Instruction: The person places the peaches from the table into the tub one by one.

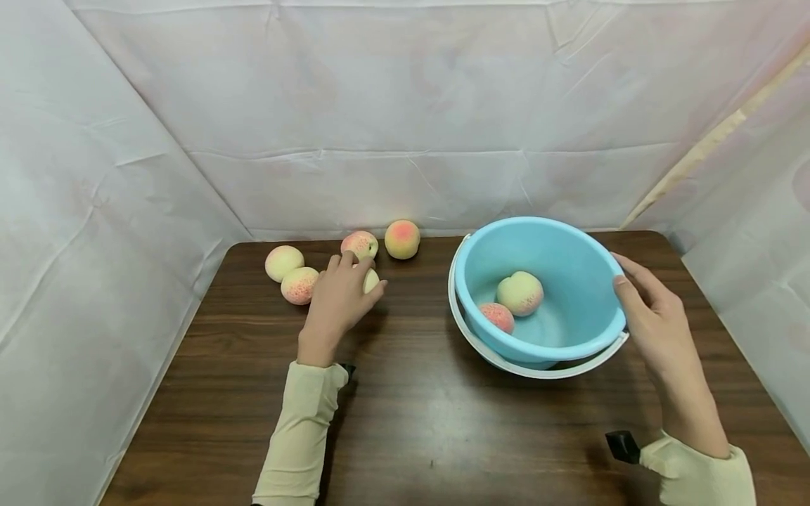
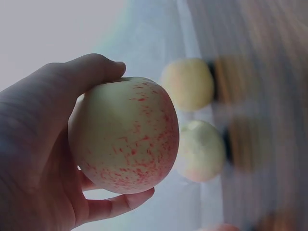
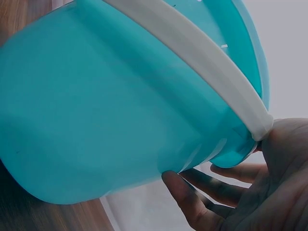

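Observation:
My left hand (image 1: pixel 338 295) grips a pale peach with red speckles (image 2: pixel 127 137), thumb on one side and fingers on the other. In the head view most of this peach (image 1: pixel 370 281) is hidden by the hand. On the right, my right hand (image 1: pixel 658 316) holds the light blue bucket (image 1: pixel 538 351) at its rim, the thumb at the edge and the fingers along the outer wall (image 3: pixel 106 115). Inside the bucket lie two peaches, a pale one (image 1: pixel 520 293) and a redder one (image 1: pixel 496 318). The bucket's white handle (image 1: pixel 544 374) hangs down on the near side.
Close to the left hand are two peaches (image 1: pixel 284 263) (image 1: pixel 300 285) on its left. Beyond it, a pink-speckled peach (image 1: pixel 359 244) and a yellow-orange peach (image 1: pixel 402 239) sit near the back edge of the dark wooden table (image 1: pixel 430 422). Whitish sheeting (image 1: pixel 392 105) hangs behind and at both sides.

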`<state>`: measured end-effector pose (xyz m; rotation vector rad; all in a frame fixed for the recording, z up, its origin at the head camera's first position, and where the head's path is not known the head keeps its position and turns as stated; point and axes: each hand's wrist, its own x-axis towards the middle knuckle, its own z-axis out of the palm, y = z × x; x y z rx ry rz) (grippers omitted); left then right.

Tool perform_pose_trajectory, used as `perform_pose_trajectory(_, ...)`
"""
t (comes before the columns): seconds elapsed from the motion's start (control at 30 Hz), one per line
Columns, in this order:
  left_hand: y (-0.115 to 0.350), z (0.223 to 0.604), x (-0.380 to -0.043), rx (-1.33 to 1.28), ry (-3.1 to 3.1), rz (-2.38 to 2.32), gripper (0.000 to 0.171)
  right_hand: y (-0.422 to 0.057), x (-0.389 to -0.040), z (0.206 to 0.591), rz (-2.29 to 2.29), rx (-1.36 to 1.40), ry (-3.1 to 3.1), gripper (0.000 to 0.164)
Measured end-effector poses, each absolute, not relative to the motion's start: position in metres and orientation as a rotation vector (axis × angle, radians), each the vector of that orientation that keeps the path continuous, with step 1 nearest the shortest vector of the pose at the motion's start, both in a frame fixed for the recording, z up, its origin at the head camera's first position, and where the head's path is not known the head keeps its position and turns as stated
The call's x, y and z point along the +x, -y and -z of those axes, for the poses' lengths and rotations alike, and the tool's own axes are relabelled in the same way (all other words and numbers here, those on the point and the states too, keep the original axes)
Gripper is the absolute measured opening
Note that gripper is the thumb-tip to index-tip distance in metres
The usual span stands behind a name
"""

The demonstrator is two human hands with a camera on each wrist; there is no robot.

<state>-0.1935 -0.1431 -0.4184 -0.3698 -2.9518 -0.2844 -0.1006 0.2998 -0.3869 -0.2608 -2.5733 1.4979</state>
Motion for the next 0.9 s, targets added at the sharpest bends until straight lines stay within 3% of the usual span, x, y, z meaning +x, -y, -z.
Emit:
perform_pose_trajectory(0.33,0.126,0.387,-0.191,-0.491,2.856,0.253,0.036,-0.299,-0.101,0.385,-1.503,-0.267,2.569,0.048)
perform_pose_trajectory(0.9,0.089,0.348,-0.190,-0.667,2.597,0.242,0.034,-0.299,-0.102,0.386,-1.483,-0.257,2.572,0.048)
